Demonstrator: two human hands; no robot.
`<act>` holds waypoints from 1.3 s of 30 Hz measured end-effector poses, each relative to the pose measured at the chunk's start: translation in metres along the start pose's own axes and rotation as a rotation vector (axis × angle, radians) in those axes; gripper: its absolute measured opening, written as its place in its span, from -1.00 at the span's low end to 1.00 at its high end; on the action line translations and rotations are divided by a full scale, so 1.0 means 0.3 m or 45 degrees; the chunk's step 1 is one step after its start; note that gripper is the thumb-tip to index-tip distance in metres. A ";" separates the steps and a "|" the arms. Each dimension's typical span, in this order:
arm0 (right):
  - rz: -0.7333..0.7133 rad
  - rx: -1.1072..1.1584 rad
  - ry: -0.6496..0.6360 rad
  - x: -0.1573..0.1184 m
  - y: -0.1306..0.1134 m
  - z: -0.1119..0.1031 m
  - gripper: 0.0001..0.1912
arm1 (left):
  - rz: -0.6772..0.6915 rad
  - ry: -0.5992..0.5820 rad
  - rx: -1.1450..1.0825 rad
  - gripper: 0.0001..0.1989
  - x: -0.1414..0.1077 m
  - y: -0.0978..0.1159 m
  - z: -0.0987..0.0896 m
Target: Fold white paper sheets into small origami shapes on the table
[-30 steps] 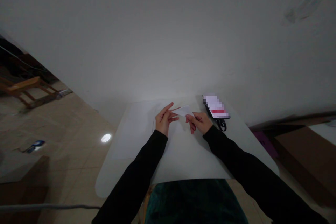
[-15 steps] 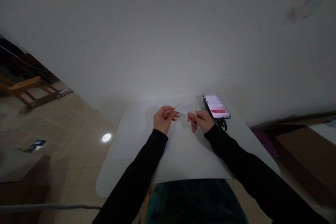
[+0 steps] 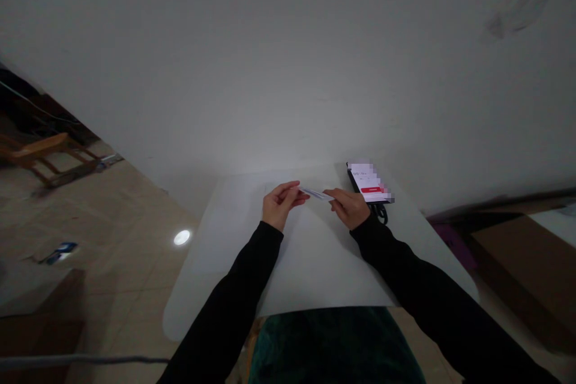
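Fingers of both left hand (image 3: 278, 207) and right hand (image 3: 352, 208) pinch what seems folded paper (image 3: 316, 194).

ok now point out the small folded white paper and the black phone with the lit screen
small folded white paper (image 3: 315, 194), head view, middle of its folded strip
black phone with lit screen (image 3: 366, 183), head view, on the screen

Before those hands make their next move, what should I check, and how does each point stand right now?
1. Left hand pinching the folded paper: ok.
2. Right hand holding the other end: ok.
3. Folded edges lined up: cannot tell, too small.
4. Phone screen lit: ok.
5. Large sheet lying on the table: ok.
6. Bright lighting: not ok, the picture is dim.
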State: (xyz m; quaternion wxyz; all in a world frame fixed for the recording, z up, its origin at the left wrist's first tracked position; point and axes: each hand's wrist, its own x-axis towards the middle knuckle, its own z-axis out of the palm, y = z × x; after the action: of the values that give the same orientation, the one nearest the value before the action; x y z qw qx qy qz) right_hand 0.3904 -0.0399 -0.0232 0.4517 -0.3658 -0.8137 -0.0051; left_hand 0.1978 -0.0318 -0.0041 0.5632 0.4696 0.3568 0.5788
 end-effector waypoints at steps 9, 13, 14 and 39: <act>-0.234 -0.448 0.058 -0.005 0.003 -0.006 -0.73 | -0.196 0.094 -0.302 -0.71 -0.010 0.009 0.010; -0.292 -0.526 0.103 0.002 -0.001 -0.010 -0.74 | -0.251 0.121 -0.327 -0.75 -0.011 0.009 0.011; -0.303 -0.537 0.108 0.001 0.000 -0.009 -0.75 | -0.279 0.134 -0.343 -0.76 -0.010 0.008 0.010; -0.150 -0.244 -0.092 -0.029 0.010 0.047 -0.78 | -0.448 0.419 -0.154 -0.93 0.002 -0.043 0.005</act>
State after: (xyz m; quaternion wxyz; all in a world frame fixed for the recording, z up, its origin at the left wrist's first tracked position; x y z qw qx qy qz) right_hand 0.3846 -0.0382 -0.0390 0.3841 -0.3588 -0.8453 -0.0960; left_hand 0.2034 -0.0300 -0.0158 0.6167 0.2653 0.4846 0.5607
